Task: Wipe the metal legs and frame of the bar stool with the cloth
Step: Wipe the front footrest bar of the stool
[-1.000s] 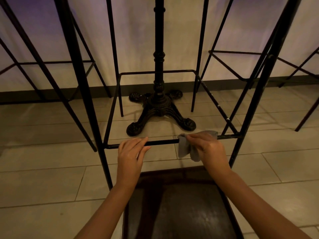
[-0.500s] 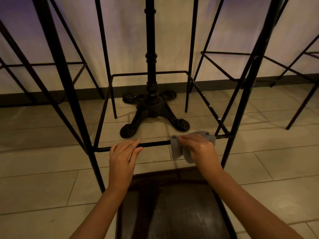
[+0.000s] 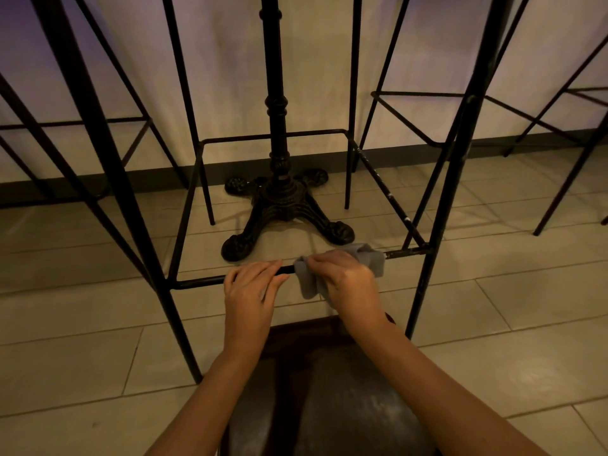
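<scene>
Bar stool [image 3: 457, 179] black metal frame stands on tiled floor [image 3: 82, 350], near footrest bar [image 3: 200, 282] crossing between front legs. Left hand [image 3: 251, 296] on bar left of cloth, fingers laid over it, thumb under; grip looks light. Right hand [image 3: 348, 284] just right of left hand, fingers curled round grey cloth [image 3: 373, 260] wrapped over same bar. Ornate table base [image 3: 283, 209] stands beyond bar. Dark seat [image 3: 329, 406] below forearms, nearer than bar.
</scene>
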Tool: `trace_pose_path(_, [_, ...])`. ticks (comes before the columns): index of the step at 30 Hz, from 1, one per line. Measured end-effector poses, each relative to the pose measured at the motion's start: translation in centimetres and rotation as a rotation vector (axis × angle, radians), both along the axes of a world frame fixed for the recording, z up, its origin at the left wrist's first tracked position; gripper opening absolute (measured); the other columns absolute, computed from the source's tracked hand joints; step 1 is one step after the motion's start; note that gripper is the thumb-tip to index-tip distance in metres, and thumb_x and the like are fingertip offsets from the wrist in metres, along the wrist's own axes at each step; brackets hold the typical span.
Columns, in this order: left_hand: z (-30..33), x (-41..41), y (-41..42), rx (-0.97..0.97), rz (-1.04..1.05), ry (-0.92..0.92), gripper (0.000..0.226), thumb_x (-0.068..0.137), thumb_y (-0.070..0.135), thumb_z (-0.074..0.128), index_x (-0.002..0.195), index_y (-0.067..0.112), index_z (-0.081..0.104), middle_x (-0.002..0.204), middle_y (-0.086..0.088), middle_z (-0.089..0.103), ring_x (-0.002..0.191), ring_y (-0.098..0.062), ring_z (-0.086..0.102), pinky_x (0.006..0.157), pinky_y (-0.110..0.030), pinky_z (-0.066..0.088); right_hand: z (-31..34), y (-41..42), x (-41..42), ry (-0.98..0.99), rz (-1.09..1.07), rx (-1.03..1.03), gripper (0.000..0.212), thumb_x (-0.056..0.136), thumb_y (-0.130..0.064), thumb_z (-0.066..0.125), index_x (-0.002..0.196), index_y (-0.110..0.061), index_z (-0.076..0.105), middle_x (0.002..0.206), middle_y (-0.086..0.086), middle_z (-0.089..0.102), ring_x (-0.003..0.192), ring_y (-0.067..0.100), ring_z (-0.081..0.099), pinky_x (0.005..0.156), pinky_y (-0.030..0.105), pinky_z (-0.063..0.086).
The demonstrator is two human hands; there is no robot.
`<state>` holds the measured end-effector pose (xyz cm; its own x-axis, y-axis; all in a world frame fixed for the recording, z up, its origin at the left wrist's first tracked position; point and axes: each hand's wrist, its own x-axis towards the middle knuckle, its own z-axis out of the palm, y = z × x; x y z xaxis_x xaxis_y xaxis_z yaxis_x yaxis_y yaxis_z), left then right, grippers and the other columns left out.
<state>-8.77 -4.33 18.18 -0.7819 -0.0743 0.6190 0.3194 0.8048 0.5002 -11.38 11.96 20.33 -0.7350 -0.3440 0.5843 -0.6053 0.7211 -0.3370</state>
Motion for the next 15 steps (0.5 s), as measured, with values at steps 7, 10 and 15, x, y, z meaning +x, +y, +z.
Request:
trace_pose_path(7, [0.0,0.1,-0.2,0.011,-0.008,0.012,0.047,0.091,0.047,0.041,0.103,0.013,0.070,0.098,0.000,0.070,0.094,-0.004,0.053,0.092,-0.022,0.029,0.3,5.1,0.0,0.059,-0.069,0.051,0.038,0.063,-0.002,0.076,0.100,-0.007,0.069,0.098,0.010,0.069,0.090,0.024,0.065,0.091,0.017,0.037])
trace_pose_path(10, [0.0,0.1,-0.1,0.020,-0.009,0.014,0.054,0.093,0.051,0.033,0.102,0.014,0.070,0.098,0.001,0.070,0.093,-0.003,0.053,0.093,-0.022,0.028,0.4,7.9,-0.2,0.054,-0.141,0.084,0.043,0.058,0.002,0.080,0.098,-0.009,0.069,0.100,0.009,0.069,0.092,0.023,0.066,0.091,0.028,0.040])
trace_pose_path(15, [0.0,0.1,-0.1,0.018,-0.016,0.016,0.052,0.094,0.049,0.034,0.103,0.013,0.070,0.099,0.001,0.070,0.095,-0.003,0.053,0.092,-0.022,0.030,0.1,9.4,-0.6,0.038,-0.196,0.019,0.032,0.061,0.009,0.075,0.091,-0.003,0.070,0.096,0.015,0.070,0.091,0.027,0.066,0.093,0.040,0.037])
